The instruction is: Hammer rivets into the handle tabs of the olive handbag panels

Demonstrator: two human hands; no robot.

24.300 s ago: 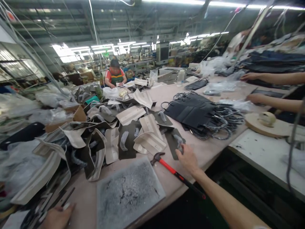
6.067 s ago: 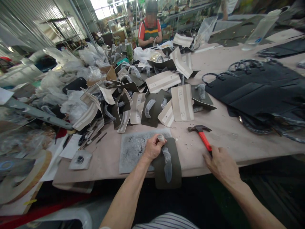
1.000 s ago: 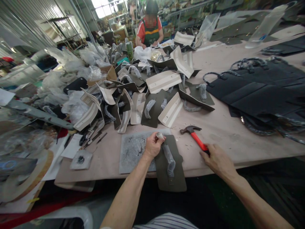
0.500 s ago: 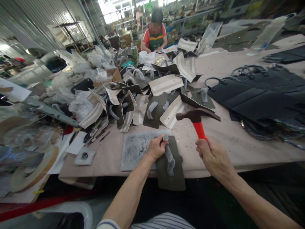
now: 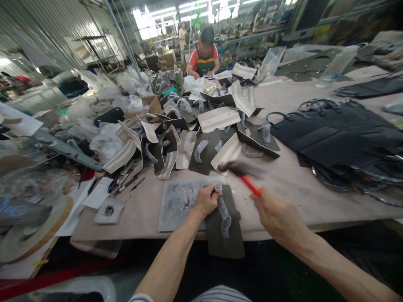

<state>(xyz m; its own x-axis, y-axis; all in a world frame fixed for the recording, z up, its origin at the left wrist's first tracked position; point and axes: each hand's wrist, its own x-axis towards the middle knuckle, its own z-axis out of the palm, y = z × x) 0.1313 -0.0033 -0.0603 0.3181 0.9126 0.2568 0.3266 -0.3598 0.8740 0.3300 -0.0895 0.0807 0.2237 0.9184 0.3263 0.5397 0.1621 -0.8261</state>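
Left hand (image 5: 208, 200): closed around a short, roughly upright tool (image 5: 218, 187), tip hidden, at the far end of a dark panel (image 5: 226, 245) overhanging the surface's (image 5: 283, 188) near edge and overlapping a grey slab (image 5: 178, 203). Right hand (image 5: 280, 212): wrapped round a blurred red-handled hammer (image 5: 251, 185). Advisable: tool vertical, grip below its top, hammer face square.

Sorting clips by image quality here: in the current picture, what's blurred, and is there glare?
Head view: the red-handled hammer with a dark head is motion-blurred, most at its head; head view: the bare right hand is slightly smeared, the bare left hand clearer; head view, top: the bright white window area looks washed out.
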